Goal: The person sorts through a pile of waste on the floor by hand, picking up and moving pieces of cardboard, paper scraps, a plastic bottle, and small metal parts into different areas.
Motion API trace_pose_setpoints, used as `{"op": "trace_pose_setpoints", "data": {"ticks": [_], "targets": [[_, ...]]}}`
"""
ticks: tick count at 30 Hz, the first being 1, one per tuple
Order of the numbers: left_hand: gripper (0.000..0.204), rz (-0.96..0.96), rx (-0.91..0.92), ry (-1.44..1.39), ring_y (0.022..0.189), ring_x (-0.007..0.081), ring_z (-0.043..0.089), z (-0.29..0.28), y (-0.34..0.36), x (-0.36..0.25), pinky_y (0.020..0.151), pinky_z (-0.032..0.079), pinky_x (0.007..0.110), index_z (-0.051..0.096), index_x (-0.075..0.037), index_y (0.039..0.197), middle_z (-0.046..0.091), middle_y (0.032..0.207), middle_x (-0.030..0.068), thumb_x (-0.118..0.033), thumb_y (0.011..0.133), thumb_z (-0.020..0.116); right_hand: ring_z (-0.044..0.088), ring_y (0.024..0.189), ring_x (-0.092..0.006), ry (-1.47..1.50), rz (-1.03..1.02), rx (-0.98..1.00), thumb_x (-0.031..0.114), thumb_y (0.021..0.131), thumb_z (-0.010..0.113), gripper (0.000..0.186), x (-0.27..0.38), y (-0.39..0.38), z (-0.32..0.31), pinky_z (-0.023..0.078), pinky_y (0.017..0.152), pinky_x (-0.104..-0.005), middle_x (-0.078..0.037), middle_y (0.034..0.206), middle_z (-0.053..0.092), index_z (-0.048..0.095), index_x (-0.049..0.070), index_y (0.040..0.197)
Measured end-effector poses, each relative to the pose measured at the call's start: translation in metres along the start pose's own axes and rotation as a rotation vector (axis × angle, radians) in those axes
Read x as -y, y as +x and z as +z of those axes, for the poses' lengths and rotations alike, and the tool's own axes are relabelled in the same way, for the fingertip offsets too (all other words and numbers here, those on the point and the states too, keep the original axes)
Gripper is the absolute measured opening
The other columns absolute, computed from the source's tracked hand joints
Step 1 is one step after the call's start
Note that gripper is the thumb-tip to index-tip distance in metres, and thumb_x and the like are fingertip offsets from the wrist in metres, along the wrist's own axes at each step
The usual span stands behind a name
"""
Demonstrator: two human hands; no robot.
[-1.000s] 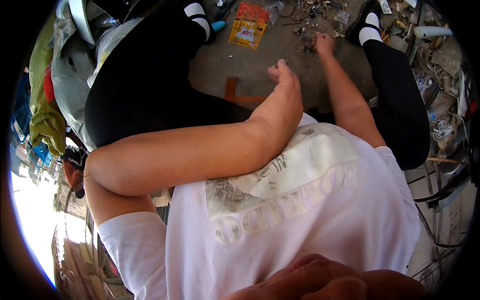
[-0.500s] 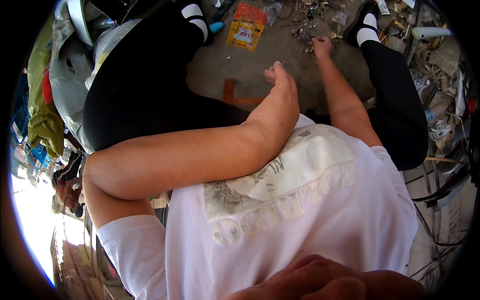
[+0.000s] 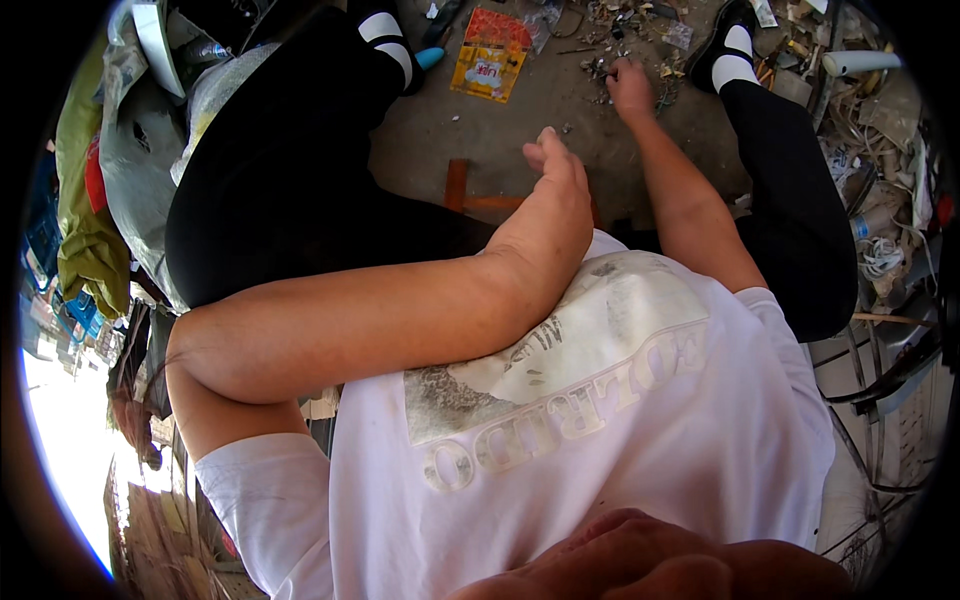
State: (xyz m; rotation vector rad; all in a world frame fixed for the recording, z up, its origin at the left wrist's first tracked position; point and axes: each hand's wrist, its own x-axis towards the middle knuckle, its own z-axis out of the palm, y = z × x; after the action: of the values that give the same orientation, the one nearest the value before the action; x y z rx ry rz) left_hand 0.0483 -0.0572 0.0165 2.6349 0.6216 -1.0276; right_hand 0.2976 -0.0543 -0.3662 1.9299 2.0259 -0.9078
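Observation:
My left hand (image 3: 558,165) is raised before my shirt over the grey floor (image 3: 430,140), its fingers loosely bent and slightly apart, with nothing clearly in them. My right hand (image 3: 628,90) reaches down to a scatter of small scrap bits (image 3: 602,70) between my feet, fingers curled; what they hold is too small to make out. Left of it lies a red and yellow packet (image 3: 488,75). Nearer my lap are reddish-brown strips (image 3: 457,185).
Grey and olive sacks (image 3: 95,240) are piled at my left. Mixed rubbish with a pale tube (image 3: 860,64) and coiled cord (image 3: 880,258) crowds my right. Dark bent rods (image 3: 870,390) lie lower right. A small blue object (image 3: 430,58) is by my left shoe.
My left hand has shifted slightly down and to the left. My right hand has moved a little left along the scrap bits.

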Motion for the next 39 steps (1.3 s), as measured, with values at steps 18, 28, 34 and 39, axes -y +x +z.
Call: {"op": "trace_pose_setpoints", "data": {"ticks": [18,28,34,39], "targets": [[0.038,0.028,0.010,0.005,0.099,0.0291,0.058,-0.002,0.000,0.004,0.101,0.036,0.050,0.059,0.001,0.118,0.063,0.100,0.0134,-0.021,0.089,0.053,0.063,0.093,-0.0323,0.137,0.261,-0.087,0.027,0.079,0.069,0.030,-0.033,0.021,-0.016,0.051,0.080,-0.0444,-0.015,0.100,0.064,0.063,0.007,0.100],[0.036,0.015,0.014,0.014,0.101,0.0293,0.058,-0.004,-0.001,0.003,0.102,0.035,0.051,0.061,0.000,0.116,0.063,0.102,0.0126,-0.021,0.089,0.053,0.060,0.074,-0.0222,0.608,0.333,0.031,0.020,0.083,0.063,0.022,-0.033,0.050,-0.008,0.051,0.071,-0.0366,-0.007,0.082,0.061,0.062,0.003,0.097],[0.035,0.035,0.003,0.016,0.101,0.0294,0.058,-0.003,-0.002,0.003,0.101,0.035,0.051,0.061,-0.001,0.116,0.063,0.103,0.0128,-0.021,0.089,0.053,0.054,0.066,-0.0100,1.025,0.536,0.253,0.017,0.088,0.048,0.023,-0.042,0.051,-0.022,0.046,0.062,-0.0272,0.000,0.074,0.057,0.065,0.003,0.091],[0.035,0.036,0.000,0.024,0.100,0.0296,0.058,-0.003,-0.001,0.003,0.101,0.035,0.051,0.062,0.000,0.115,0.063,0.103,0.0132,-0.021,0.089,0.053,0.062,0.073,-0.0212,0.622,0.506,0.193,0.023,0.088,0.051,0.027,-0.045,0.039,-0.008,0.050,0.070,-0.0392,-0.010,0.085,0.067,0.070,0.006,0.094]]}}
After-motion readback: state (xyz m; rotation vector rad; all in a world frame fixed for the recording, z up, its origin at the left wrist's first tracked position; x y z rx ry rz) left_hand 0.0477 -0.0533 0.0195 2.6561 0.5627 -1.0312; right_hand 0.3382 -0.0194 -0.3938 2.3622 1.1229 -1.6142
